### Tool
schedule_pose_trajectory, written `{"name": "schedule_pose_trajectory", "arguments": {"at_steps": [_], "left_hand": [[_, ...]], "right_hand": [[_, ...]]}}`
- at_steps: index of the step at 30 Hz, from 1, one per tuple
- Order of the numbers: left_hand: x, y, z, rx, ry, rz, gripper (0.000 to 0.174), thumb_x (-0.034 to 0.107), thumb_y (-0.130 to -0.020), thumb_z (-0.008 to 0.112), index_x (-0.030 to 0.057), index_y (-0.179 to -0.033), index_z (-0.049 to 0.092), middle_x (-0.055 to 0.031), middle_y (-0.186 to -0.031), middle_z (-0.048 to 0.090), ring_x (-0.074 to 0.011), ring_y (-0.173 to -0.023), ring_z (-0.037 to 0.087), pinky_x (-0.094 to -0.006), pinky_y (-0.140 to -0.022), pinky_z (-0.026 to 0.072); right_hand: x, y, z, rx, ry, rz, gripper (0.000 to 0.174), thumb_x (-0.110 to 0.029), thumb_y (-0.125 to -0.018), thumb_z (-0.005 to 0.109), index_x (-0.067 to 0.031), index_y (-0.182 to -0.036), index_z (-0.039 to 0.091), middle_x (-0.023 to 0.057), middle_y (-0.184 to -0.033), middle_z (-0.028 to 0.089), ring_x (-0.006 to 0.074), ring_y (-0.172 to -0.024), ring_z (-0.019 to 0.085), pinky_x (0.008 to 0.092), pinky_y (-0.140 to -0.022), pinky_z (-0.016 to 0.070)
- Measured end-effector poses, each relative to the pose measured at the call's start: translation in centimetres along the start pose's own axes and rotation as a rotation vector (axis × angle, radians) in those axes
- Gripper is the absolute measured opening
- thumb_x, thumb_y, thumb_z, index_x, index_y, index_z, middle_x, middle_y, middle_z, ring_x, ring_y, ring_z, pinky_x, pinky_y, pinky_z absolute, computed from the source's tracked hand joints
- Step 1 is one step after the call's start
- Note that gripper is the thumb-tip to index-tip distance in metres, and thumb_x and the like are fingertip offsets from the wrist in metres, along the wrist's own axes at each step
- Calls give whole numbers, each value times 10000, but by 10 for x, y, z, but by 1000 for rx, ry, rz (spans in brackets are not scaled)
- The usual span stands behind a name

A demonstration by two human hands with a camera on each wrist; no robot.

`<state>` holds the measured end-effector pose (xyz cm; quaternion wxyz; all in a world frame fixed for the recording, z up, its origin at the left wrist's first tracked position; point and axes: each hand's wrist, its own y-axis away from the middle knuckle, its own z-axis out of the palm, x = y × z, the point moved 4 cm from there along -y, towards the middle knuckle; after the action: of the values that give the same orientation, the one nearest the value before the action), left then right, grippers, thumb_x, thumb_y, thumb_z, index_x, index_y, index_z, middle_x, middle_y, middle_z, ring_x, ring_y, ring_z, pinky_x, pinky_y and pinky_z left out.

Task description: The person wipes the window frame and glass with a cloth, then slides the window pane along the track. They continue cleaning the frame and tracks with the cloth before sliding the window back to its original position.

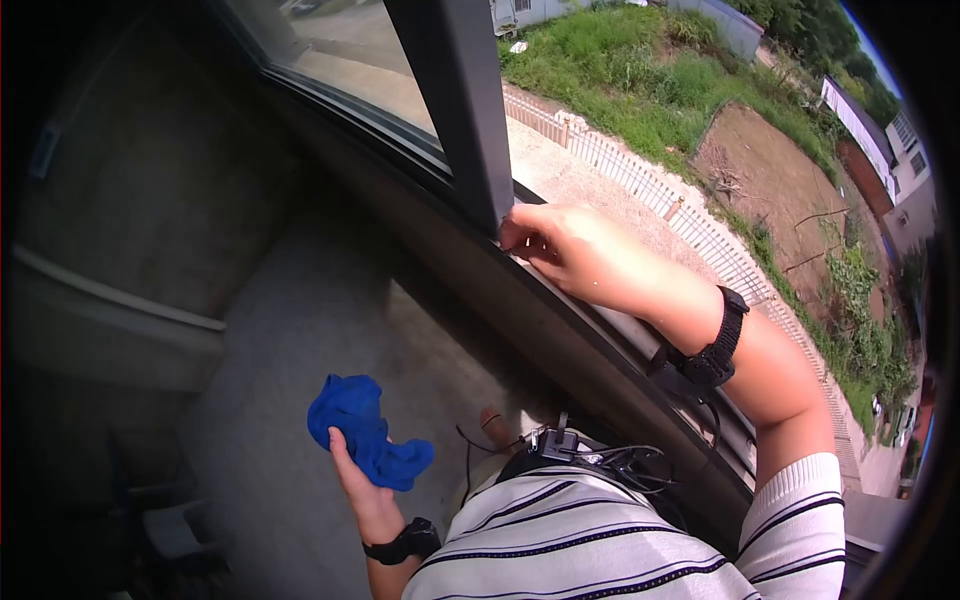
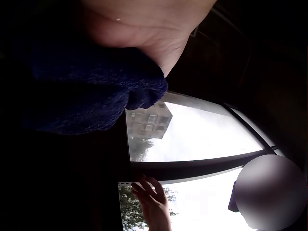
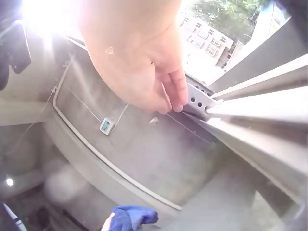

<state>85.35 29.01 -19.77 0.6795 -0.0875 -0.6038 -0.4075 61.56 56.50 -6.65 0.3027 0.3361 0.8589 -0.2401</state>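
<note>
A crumpled blue cloth [image 1: 365, 430] lies in my left hand [image 1: 360, 485], held low over the floor, the thumb across its near side. The left wrist view shows the cloth's fuzzy, towel-like surface [image 2: 96, 91] against the palm. My right hand [image 1: 570, 250] reaches up to the dark window frame [image 1: 465, 120]. There its thumb and fingers curl together at the lower end of the upright. In the right wrist view the fingertips pinch beside a metal end piece with round holes [image 3: 196, 100]. The cloth is well apart from the right hand.
The sill and lower rail [image 1: 430, 240] run diagonally past my body. Outside are a white fence [image 1: 640, 180] and grass. A pale pipe [image 3: 110, 166] and a small display on a cord [image 3: 106, 126] are on the wall. Black cables [image 1: 640, 465] hang at my waist.
</note>
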Motion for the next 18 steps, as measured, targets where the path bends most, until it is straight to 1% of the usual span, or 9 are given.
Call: {"name": "schedule_pose_trajectory", "arguments": {"at_steps": [1, 3, 4, 5, 7, 10, 13, 17, 18], "left_hand": [[-1, -1, -2, -38, -6, -20, 639, 598, -947, 523, 82, -1325, 538, -58, -1190, 610, -161, -982, 577, -311, -812, 454], [3, 0, 2, -33, -5, -17, 640, 596, -947, 525, 80, -1325, 536, -59, -1192, 609, -164, -984, 576, -316, -816, 456], [4, 0, 2, -26, -3, -19, 640, 594, -946, 527, 78, -1326, 534, -59, -1194, 607, -167, -986, 574, -321, -819, 457], [4, 0, 1, -28, -5, -20, 640, 594, -946, 527, 78, -1326, 534, -59, -1194, 607, -167, -986, 574, -321, -819, 457], [2, 1, 1, -31, 25, -5, 632, 589, -945, 532, 76, -1314, 539, -65, -1178, 611, -173, -971, 581, -322, -809, 462], [4, 3, 2, -17, -27, -36, 623, 589, -944, 531, 77, -1298, 547, -71, -1154, 621, -175, -948, 592, -311, -773, 465], [3, -1, 1, -14, 0, -19, 615, 590, -944, 528, 76, -1281, 555, -75, -1116, 629, -175, -927, 599, -301, -732, 466], [5, 2, 4, -5, -13, 10, 620, 594, -944, 525, 69, -1273, 558, -76, -1084, 632, -174, -902, 598, -298, -715, 465], [5, 2, 5, -13, -14, 9, 619, 596, -943, 524, 70, -1268, 560, -74, -1074, 633, -173, -889, 597, -299, -708, 467]], "right_hand": [[-7, -7, 7, 1, -1, 0, 185, -53, -835, 601, -36, -1015, 644, 175, -902, 681, 371, -881, 657, 426, -765, 525], [-27, -15, 15, 113, 9, -263, 261, -54, -843, 610, -49, -1101, 643, 186, -932, 690, 368, -879, 665, 425, -770, 527], [-26, -17, 14, 101, -9, -225, 289, -56, -860, 601, -59, -1145, 650, 193, -946, 700, 360, -884, 674, 422, -779, 529], [-22, -17, 5, 34, -96, -89, 220, -85, -871, 620, -48, -1079, 682, 177, -904, 711, 337, -870, 688, 409, -780, 534], [6, -11, -16, -73, -62, 182, 165, -105, -868, 681, -25, -1010, 704, 128, -929, 721, 227, -824, 707, 341, -761, 552], [47, -15, -31, 34, 196, 135, 186, -136, -848, 709, -83, -1025, 730, 95, -825, 671, 244, -759, 656, 360, -704, 518], [56, -28, -12, 99, 225, 22, 197, -149, -841, 713, -103, -1031, 737, 100, -817, 640, 264, -784, 632, 392, -723, 499], [60, -37, 6, 26, 361, 86, 234, -147, -822, 724, -110, -1054, 724, 121, -887, 658, 296, -852, 643, 411, -764, 507], [65, -36, 9, 83, 346, 26, 149, -168, -801, 683, -75, -908, 730, 185, -867, 663, 347, -854, 648, 439, -752, 502]]}}
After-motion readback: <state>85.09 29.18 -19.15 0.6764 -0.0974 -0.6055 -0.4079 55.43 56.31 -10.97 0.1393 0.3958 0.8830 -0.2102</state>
